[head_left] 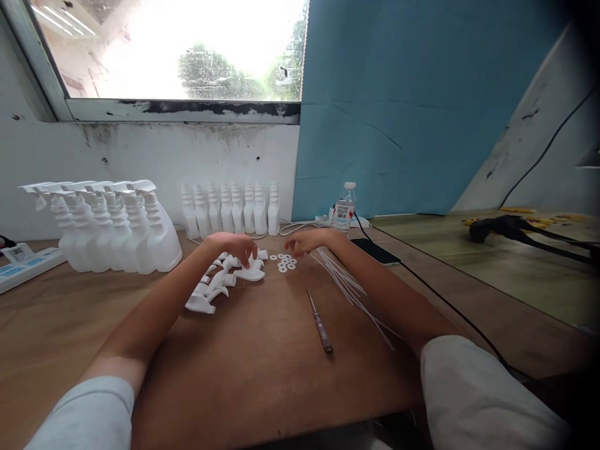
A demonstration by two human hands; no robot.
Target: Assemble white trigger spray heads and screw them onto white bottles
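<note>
My left hand [238, 247] reaches over a group of white trigger sprayer heads [220, 286], its fingers bent downward and slightly apart. Just below its fingertips lies a white rounded plastic piece [250, 274]; I cannot tell whether they touch it. Above a small cluster of flat white ring washers [287, 262], my right hand [307, 240] hangs with loosely curled, parted fingers and nothing visible in them. Thin white tubes [344, 281] lie partly under my right forearm. A screwdriver [320, 325] with a clear handle rests on the brown table [262, 362].
White spray bottles [117, 231] with heads fitted stand at left. Narrow white bottles [229, 209] line the wall. A clear water bottle [344, 206] and a phone [375, 251] sit at right, with a black cable [450, 303] running past. At far left is a power strip [35, 267].
</note>
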